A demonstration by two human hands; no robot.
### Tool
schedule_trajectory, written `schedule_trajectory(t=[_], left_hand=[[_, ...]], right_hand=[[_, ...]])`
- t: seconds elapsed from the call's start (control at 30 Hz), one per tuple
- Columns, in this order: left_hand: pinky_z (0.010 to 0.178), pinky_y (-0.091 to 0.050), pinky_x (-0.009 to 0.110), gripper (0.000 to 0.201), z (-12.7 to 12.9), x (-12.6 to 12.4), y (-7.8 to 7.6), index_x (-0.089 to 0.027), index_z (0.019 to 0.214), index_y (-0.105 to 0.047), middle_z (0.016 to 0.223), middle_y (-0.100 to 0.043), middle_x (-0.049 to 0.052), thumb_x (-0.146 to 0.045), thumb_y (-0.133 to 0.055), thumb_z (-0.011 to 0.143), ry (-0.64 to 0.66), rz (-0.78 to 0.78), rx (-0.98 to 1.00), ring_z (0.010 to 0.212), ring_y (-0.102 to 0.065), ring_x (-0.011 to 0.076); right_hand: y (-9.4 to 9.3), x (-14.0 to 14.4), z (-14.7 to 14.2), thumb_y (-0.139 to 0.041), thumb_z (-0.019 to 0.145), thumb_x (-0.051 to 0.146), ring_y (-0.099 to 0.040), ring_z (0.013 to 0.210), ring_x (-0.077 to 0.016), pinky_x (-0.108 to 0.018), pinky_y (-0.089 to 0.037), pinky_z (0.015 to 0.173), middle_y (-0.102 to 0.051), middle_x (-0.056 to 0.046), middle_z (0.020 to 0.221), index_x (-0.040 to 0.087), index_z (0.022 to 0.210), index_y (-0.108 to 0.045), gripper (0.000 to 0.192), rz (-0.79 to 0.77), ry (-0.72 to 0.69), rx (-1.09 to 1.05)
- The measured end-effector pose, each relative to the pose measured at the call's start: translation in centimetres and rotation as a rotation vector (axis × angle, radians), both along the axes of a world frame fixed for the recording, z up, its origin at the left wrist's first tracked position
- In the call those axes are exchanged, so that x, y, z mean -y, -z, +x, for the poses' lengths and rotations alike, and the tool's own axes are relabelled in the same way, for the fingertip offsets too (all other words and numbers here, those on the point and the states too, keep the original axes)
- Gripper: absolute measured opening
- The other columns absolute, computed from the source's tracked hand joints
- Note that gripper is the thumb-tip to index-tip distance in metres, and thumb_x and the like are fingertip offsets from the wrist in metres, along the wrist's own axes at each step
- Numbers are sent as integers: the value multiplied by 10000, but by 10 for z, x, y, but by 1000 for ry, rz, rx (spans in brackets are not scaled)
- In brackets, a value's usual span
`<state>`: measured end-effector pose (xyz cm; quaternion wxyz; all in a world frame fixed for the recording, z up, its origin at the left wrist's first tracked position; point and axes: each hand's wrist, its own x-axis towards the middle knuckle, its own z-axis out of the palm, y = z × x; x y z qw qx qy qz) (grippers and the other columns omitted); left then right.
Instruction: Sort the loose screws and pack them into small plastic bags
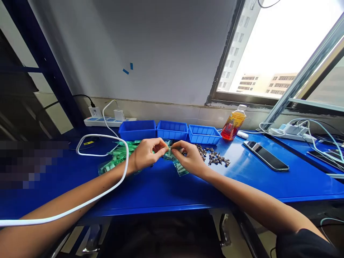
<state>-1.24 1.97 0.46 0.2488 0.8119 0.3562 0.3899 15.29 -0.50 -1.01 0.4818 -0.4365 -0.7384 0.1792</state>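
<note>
From the head camera, three blue bins [172,130] stand in a row at the back of the blue table [166,190]; their contents are hidden behind their walls. The left hand [146,154] and right hand [189,156] pinch a small green packet [170,153] between them just above the table, fingers covering most of it. More green packets [118,157] lie to the left, dark screws [213,156] to the right.

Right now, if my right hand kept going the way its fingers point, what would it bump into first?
Your right hand points left, so it would meet your left hand first; both pinch the same small green packet, and their fingertips nearly touch.
</note>
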Motion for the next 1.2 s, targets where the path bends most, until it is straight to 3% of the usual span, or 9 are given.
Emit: schedule_trajectory(t=[0.17, 0.27, 0.37, 0.63, 0.97, 1.2], left_hand=[[514, -422, 220, 253, 0, -2, 4, -153, 732, -590, 608, -596, 3, -395, -519, 723, -97, -1, 70, 534, -510, 111], [504, -400, 222, 268, 0, -3, 4, -153, 731, -575, 590, -567, -3, -416, -525, 707, -117, -32, 98, 522, -486, 106], [490, -389, 222, 277, 2, -4, 3, -165, 722, -539, 558, -519, -27, -436, -555, 669, -94, -105, 150, 495, -463, 98], [525, -432, 234, 343, 0, -9, 1, -169, 686, -497, 572, -499, -38, -464, -645, 594, 37, -282, 299, 518, -481, 94], [505, -414, 210, 381, 2, -6, 1, -166, 678, -484, 558, -499, -57, -452, -709, 567, 23, -304, 404, 503, -470, 75], [489, -351, 192, 325, -1, -10, 6, -168, 679, -464, 539, -483, -62, -399, -678, 602, 53, -232, 326, 489, -434, 65]], right_hand=[[3, -6, 1, -546, 725, 223, -584, 672, -120, -217, -393, 537, -640, -3, 740, 172, 876, -563, 160, -117, -7, -83], [2, -7, 0, -534, 736, 233, -568, 646, -113, -210, -390, 519, -623, 0, 710, 173, 800, -556, 91, -134, -27, -83], [0, -6, 1, -523, 740, 221, -553, 616, -102, -199, -389, 501, -620, 8, 687, 179, 733, -547, 49, -120, -44, -70], [2, -5, 3, -520, 751, 232, -570, 651, -114, -214, -416, 536, -642, -8, 733, 175, 778, -571, 82, -81, -42, -77], [0, -4, 2, -517, 754, 249, -595, 678, -125, -223, -414, 545, -659, -20, 751, 175, 774, -571, 94, -69, -30, -75], [2, -4, 3, -511, 757, 241, -597, 685, -127, -228, -417, 560, -660, -21, 753, 174, 777, -577, 97, -57, -24, -50]])
